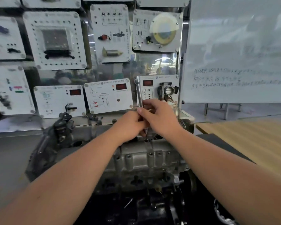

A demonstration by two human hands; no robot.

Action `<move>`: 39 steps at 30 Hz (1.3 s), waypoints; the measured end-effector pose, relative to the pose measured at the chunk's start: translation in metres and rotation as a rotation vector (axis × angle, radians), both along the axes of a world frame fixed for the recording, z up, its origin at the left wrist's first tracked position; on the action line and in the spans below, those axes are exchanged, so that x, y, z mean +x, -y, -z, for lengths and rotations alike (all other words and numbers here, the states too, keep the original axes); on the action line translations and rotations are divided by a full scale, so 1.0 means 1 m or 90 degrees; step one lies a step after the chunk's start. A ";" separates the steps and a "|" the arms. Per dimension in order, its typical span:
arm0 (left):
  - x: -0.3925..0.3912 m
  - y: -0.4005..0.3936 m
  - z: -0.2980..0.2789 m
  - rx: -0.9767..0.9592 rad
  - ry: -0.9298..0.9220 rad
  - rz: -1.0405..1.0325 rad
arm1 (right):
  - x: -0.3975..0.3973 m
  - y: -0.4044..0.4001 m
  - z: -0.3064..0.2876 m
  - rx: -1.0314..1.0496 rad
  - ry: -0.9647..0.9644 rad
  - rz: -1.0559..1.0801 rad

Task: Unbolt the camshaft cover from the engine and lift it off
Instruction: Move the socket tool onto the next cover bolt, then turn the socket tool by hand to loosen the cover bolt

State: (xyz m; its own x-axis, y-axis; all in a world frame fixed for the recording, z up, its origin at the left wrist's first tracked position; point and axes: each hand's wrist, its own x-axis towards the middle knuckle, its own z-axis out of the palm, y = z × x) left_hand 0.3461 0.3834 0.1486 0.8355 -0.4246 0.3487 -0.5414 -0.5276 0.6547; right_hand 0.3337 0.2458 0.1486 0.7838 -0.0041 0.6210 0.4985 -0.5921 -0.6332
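A wall of white training panels [109,32] backs the desk [10,153], where the grey camshaft cover [146,158] sits on the engine [136,181] at centre. Both hands close together on a ratchet wrench [139,90] standing upright over the cover's far edge — left hand [128,125] low, right hand [159,117] higher. The socket end is blurred and half hidden.

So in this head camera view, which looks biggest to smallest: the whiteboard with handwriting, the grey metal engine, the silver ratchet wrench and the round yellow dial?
1. White whiteboard with handwriting
2. Grey metal engine
3. Round yellow dial and silver ratchet wrench: similar, and the hands hide part of the wrench, so unranked.
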 end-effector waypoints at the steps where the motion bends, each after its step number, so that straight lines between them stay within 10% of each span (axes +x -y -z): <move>1: 0.002 0.000 0.003 0.008 -0.003 -0.004 | 0.003 0.000 0.003 0.015 0.005 0.000; 39: 0.019 -0.009 0.013 0.011 -0.031 0.004 | 0.003 -0.002 0.012 -0.016 0.089 0.070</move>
